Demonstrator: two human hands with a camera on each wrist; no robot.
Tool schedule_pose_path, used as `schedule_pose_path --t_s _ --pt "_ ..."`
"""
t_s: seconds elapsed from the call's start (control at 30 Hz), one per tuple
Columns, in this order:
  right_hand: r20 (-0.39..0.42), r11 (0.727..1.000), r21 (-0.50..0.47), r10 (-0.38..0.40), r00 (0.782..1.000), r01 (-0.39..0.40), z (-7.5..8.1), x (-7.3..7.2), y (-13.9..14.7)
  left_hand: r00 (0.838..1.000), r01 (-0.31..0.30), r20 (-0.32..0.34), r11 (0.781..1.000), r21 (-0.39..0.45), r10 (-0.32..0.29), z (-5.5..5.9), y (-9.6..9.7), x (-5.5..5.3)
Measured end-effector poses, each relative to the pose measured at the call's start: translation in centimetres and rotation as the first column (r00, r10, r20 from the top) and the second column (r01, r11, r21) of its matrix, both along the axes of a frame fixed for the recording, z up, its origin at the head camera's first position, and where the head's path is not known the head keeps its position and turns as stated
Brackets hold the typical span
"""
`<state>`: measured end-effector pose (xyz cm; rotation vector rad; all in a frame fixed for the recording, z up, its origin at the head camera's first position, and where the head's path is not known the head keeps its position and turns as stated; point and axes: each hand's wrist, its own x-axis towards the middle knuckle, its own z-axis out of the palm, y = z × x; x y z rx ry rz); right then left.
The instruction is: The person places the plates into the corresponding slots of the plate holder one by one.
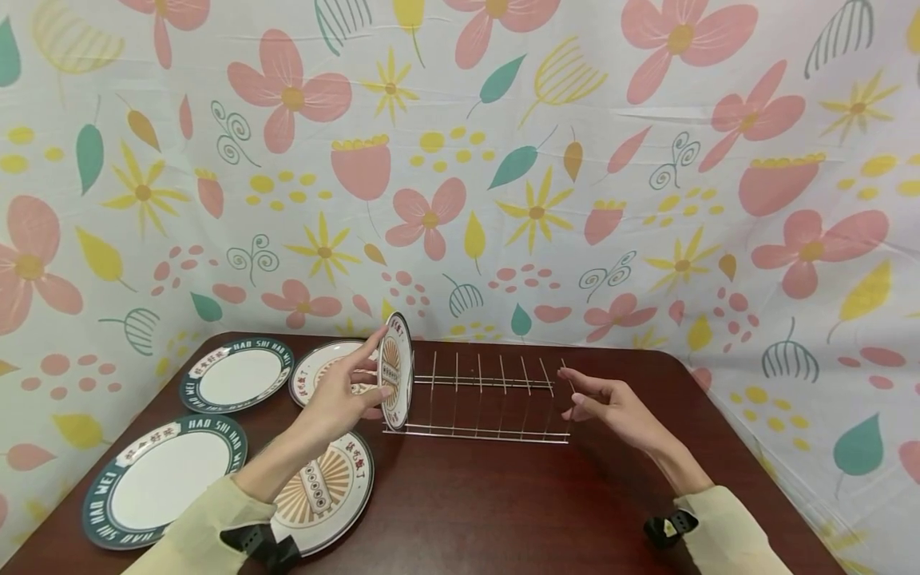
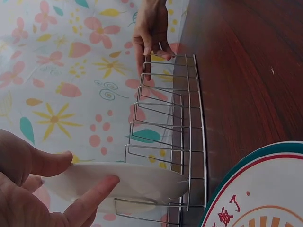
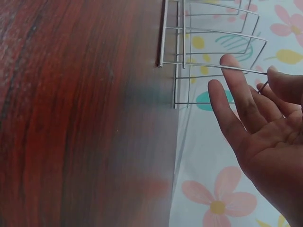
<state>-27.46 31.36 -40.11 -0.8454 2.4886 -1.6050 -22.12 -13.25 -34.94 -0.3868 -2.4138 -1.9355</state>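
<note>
My left hand grips a small white plate with an orange sunburst pattern, thumb on its face and fingers around the edge. The plate stands nearly upright at the left end of a wire dish rack. In the left wrist view, the lower edge of this plate sits between the rack's wires. At the rack's opposite end is my right hand. Its thumb and fingers pinch the top of the end wire, as the right wrist view shows, with two fingers of that hand extended along the wire.
Left of the rack lie two green-rimmed plates, one farther back and one nearer. A sunburst plate lies under my left forearm, and another plate is partly hidden behind my left hand. A patterned cloth hangs behind the dark wooden table.
</note>
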Motion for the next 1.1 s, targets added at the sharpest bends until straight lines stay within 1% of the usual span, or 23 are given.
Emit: schedule_pose_path --t_s 0.23,0.43,0.57,0.7,0.87,0.97,1.1 --pt "-0.004 1.000 -0.001 0.001 1.000 -0.001 -0.1 -0.1 0.0 0.999 0.049 -0.009 0.999 0.008 -0.049 -0.1 -0.3 -0.4" --pt "-0.010 1.000 0.000 0.007 1.000 -0.007 -0.1 -0.1 0.0 0.998 0.069 -0.007 0.997 0.020 -0.069 -0.5 -0.5 -1.1" --pt "-0.008 1.000 0.003 -0.004 1.000 0.004 -0.1 -0.2 0.0 0.997 0.073 -0.006 0.997 0.020 -0.073 -0.6 -0.6 -1.4" --pt "-0.001 1.000 0.004 -0.020 1.000 0.020 0.0 -0.1 0.0 0.997 0.073 -0.025 0.997 0.015 -0.073 -0.6 -0.7 -1.6" --pt "0.009 1.000 0.001 -0.005 1.000 0.005 0.1 0.0 0.1 0.997 0.067 -0.042 0.998 -0.001 -0.067 -0.6 -1.0 -1.6" --pt "0.013 1.000 -0.002 0.003 1.000 -0.003 0.2 0.0 0.1 0.996 0.067 -0.059 0.998 -0.021 -0.069 -0.7 -1.2 -1.6" --pt "0.025 1.000 -0.014 -0.006 1.000 0.006 0.2 0.1 0.1 0.993 0.069 -0.090 0.997 -0.044 -0.073 -0.9 -1.3 -1.8"
